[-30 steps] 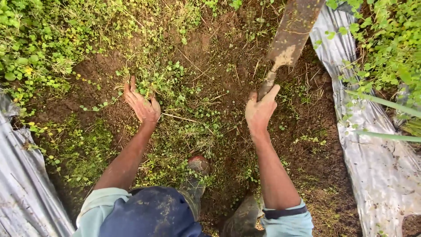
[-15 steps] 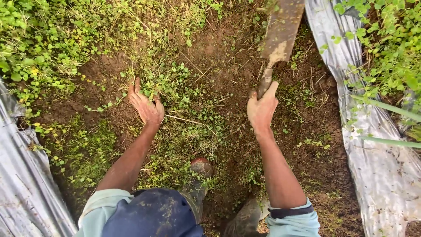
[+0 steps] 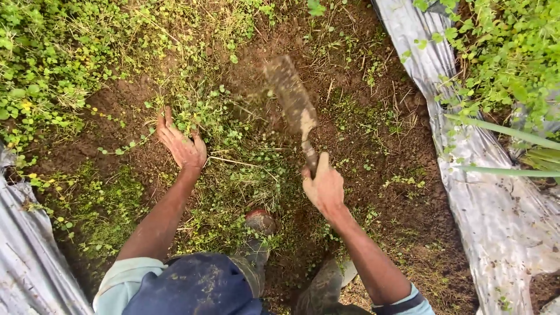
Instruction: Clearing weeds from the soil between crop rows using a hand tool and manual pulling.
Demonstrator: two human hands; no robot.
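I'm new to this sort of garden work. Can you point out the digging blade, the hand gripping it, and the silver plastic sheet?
digging blade [image 3: 291, 96], head view, middle of the muddy blade.
right hand [image 3: 324, 186], head view, back of the hand.
silver plastic sheet [image 3: 484, 192], head view, bare crinkled stretch on the right.

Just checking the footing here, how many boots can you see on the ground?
2. One muddy boot stands in the weeds below the left hand; the other boot is on bare soil under the right forearm, partly hidden by it.
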